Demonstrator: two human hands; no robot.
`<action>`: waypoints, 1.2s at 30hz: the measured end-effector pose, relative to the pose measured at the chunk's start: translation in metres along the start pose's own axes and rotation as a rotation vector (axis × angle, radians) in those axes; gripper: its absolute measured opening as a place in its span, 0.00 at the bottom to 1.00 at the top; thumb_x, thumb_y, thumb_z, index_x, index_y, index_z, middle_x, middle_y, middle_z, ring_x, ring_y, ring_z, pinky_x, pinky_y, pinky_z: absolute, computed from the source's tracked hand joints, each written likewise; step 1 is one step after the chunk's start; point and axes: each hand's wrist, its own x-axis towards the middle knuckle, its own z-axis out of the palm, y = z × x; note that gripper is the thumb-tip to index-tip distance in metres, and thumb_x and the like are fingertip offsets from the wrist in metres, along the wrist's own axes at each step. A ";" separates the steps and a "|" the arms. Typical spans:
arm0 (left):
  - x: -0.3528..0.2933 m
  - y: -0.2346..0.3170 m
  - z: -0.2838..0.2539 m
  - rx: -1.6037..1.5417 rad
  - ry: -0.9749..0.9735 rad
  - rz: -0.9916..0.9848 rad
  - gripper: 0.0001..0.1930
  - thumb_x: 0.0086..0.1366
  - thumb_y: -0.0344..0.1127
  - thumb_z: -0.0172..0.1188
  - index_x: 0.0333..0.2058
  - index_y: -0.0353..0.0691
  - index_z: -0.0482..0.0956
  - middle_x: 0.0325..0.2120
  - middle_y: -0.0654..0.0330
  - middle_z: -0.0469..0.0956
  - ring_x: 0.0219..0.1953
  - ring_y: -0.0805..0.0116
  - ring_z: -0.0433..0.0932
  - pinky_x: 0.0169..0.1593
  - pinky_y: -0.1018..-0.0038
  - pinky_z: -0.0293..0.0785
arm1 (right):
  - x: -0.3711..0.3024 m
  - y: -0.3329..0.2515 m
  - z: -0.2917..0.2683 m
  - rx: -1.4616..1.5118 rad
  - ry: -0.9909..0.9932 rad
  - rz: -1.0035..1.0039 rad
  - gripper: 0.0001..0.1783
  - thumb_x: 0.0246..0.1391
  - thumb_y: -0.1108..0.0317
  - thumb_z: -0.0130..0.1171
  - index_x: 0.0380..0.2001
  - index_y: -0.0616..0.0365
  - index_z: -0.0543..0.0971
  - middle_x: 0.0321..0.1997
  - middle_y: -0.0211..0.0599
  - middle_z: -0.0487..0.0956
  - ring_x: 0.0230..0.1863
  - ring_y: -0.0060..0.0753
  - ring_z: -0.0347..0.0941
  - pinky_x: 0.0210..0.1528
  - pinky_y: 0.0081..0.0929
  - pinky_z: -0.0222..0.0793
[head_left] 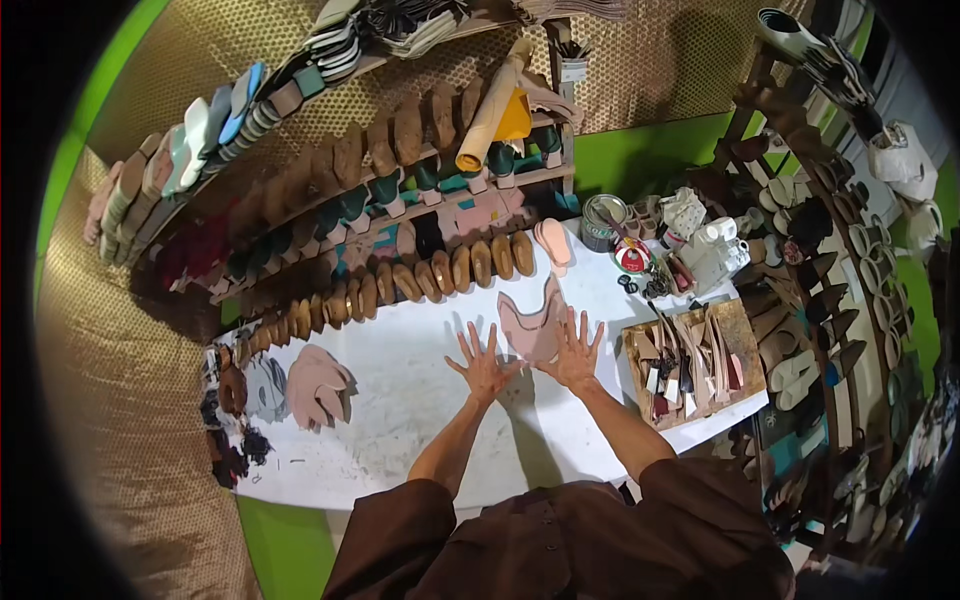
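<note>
Both of my hands are held out over the white table [420, 400] with fingers spread and nothing in them. My left hand [483, 368] is left of a pinkish-beige, curved leather shoe piece [530, 330] that lies on the table. My right hand [573, 358] is at that piece's lower right side and overlaps it in the picture; whether it touches cannot be made out. The two thumbs point toward each other just below the piece. Farther left, a fanned stack of similar beige cut pieces [316, 385] lies on the table.
Wooden shoe lasts [440, 272] line the table's back edge, below shelves with more lasts. A board [740, 330] with leather strips and tools lies at the right. Behind it stand an open can [604, 222] and white bottles [722, 250]. A shoe rack [835, 290] fills the far right.
</note>
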 end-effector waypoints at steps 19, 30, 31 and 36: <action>-0.331 -0.216 0.037 -0.371 0.404 -0.583 0.62 0.53 0.69 0.74 0.81 0.63 0.49 0.83 0.49 0.31 0.82 0.35 0.30 0.66 0.12 0.31 | -0.210 -0.067 0.053 0.336 0.101 -0.422 0.32 0.64 0.44 0.66 0.62 0.54 0.83 0.81 0.54 0.60 0.81 0.64 0.51 0.79 0.69 0.43; -0.454 -0.377 0.000 -0.354 0.488 -0.787 0.59 0.56 0.61 0.75 0.81 0.68 0.48 0.83 0.53 0.29 0.83 0.43 0.29 0.68 0.14 0.31 | -0.263 -0.276 0.114 0.364 0.216 -0.577 0.26 0.63 0.48 0.67 0.56 0.53 0.86 0.77 0.54 0.66 0.78 0.65 0.57 0.76 0.69 0.52; -0.465 -0.391 -0.004 -0.356 0.482 -0.812 0.58 0.57 0.58 0.75 0.80 0.69 0.49 0.83 0.54 0.29 0.83 0.43 0.29 0.68 0.14 0.32 | -0.267 -0.293 0.117 0.362 0.210 -0.574 0.26 0.63 0.48 0.67 0.56 0.53 0.86 0.77 0.54 0.66 0.78 0.65 0.57 0.76 0.69 0.52; -0.494 -0.448 -0.018 -0.351 0.496 -0.808 0.56 0.57 0.58 0.76 0.80 0.68 0.51 0.83 0.54 0.29 0.83 0.42 0.30 0.67 0.13 0.34 | -0.278 -0.361 0.128 0.375 0.209 -0.584 0.24 0.63 0.48 0.67 0.55 0.51 0.87 0.77 0.53 0.66 0.78 0.65 0.57 0.76 0.67 0.51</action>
